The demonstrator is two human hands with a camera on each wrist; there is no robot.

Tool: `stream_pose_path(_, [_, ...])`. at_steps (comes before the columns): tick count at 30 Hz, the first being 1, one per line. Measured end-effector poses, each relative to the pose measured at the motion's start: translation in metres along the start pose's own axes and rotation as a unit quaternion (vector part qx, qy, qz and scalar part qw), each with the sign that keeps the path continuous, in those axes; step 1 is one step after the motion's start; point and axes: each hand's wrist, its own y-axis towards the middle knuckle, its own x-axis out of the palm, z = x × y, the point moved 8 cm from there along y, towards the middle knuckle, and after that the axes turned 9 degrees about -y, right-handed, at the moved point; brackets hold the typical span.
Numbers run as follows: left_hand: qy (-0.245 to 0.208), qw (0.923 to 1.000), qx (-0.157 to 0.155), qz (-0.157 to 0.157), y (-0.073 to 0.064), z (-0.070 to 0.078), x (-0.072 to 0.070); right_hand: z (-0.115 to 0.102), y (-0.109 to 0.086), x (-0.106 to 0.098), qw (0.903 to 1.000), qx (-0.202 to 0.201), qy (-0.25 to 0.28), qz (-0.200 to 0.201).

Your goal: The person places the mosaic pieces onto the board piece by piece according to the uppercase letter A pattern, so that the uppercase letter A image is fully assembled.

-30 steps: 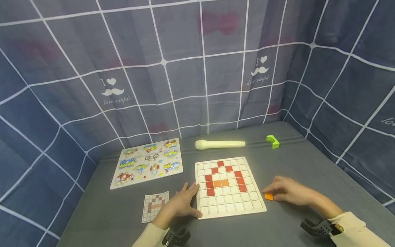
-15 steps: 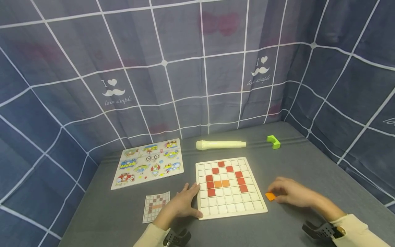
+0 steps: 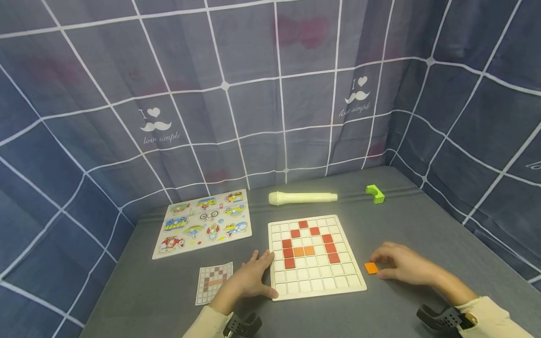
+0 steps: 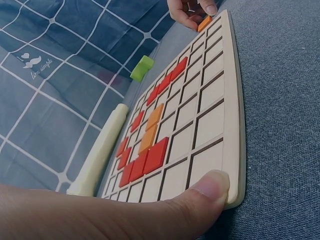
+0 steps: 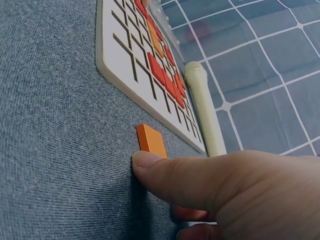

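Note:
A square wooden grid board (image 3: 318,272) lies flat on the table with red tiles (image 3: 328,238) and two orange tiles (image 3: 304,251) set in its cells. My left hand (image 3: 249,278) rests at the board's left edge, fingers spread, the thumb pressing the near-left corner in the left wrist view. Right of the board, my right hand (image 3: 401,264) pinches a loose orange tile (image 3: 371,268) between thumb and finger, low over the table. The right wrist view shows the thumb (image 5: 175,175) against this tile; the opposing finger is hidden there.
A small printed pattern card (image 3: 207,286) lies left of the left hand, partly covered by it. Behind are a vehicle peg puzzle (image 3: 198,241), a pale toy microphone (image 3: 302,198) and a green arch block (image 3: 375,194). A checked curtain (image 3: 253,108) encloses the table.
The right hand has shifted slightly right with the orange tile, which tilted and now looks flatter. The left hand and the board stay in place.

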Motion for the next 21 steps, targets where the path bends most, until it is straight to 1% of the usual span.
stream_pose_path(5, [0.003, 1.0, 0.0, 0.0, 0.0002, 0.0, -0.0001, -0.0015, -0.0017, -0.001, 0.9993, -0.021, 0.0, 0.031])
stream_pose_path(16, [0.002, 1.0, 0.0, 0.0, 0.0014, -0.0014, 0.0009, -0.002, -0.0078, -0.0023, 0.9954, -0.045, -0.012, 0.083])
stream_pose_path(21, [0.004, 1.0, -0.001, 0.002, 0.0012, -0.0017, 0.0006, 0.0, -0.0062, -0.0033, 0.9963, -0.032, -0.007, 0.079])
